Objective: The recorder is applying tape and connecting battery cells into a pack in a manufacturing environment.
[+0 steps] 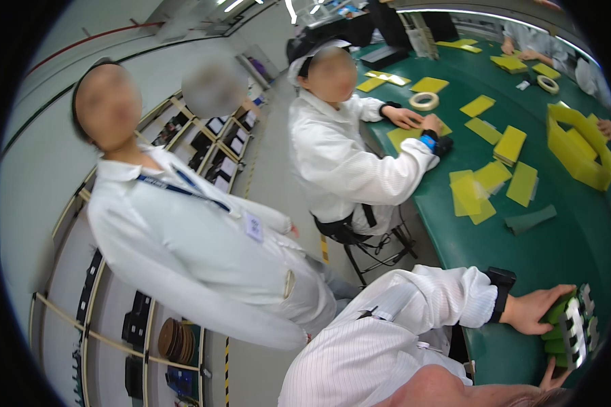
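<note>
At the lower right, my left hand (533,310) reaches over the table with a black band on its wrist. Its fingers grip the upper end of a green block-like stack (557,339) with white and silver notched strips along one side; its exact kind I cannot make out. Below, my right hand (555,377) shows only in part, with its fingers closed against the stack's lower end. The stack is tilted between both hands, close to the dark rim of the picture.
On the green table (455,234) lie several yellow sheets (509,144), a yellow frame-like holder (577,146), a tape roll (424,101) and a dull green strip (531,220). A seated co-worker (353,152) handles a sheet; another person (183,224) stands left, before shelves (108,325).
</note>
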`<action>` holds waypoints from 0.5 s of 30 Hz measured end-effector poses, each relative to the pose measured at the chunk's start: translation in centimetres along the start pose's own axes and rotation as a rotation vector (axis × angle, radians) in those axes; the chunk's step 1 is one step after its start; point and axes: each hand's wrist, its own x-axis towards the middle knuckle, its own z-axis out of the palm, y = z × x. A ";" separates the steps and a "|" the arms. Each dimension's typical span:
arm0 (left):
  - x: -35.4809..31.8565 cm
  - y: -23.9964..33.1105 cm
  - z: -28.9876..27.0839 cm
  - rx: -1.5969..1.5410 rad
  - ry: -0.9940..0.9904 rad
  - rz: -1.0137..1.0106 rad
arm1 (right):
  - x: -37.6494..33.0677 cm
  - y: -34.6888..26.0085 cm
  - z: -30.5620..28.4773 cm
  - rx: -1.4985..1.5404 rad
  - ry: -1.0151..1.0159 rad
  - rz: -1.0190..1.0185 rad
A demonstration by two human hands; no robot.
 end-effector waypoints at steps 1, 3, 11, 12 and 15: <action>-0.5 0.0 -0.5 0.027 0.011 -0.028 | -0.2 -3.4 2.5 -0.069 -0.065 -0.098; -1.1 0.4 -1.3 0.098 0.044 -0.027 | -2.6 -14.7 7.2 -0.306 -0.171 -0.473; -0.7 0.3 -0.7 0.171 0.081 -0.009 | -3.9 -20.5 8.0 -0.320 -0.276 -0.518; -0.7 0.3 -0.7 0.166 0.077 -0.006 | -4.0 -21.1 8.2 -0.396 -0.266 -0.583; -0.4 0.4 -0.5 0.177 0.068 -0.035 | -4.3 -19.3 7.6 -0.281 -0.209 -0.456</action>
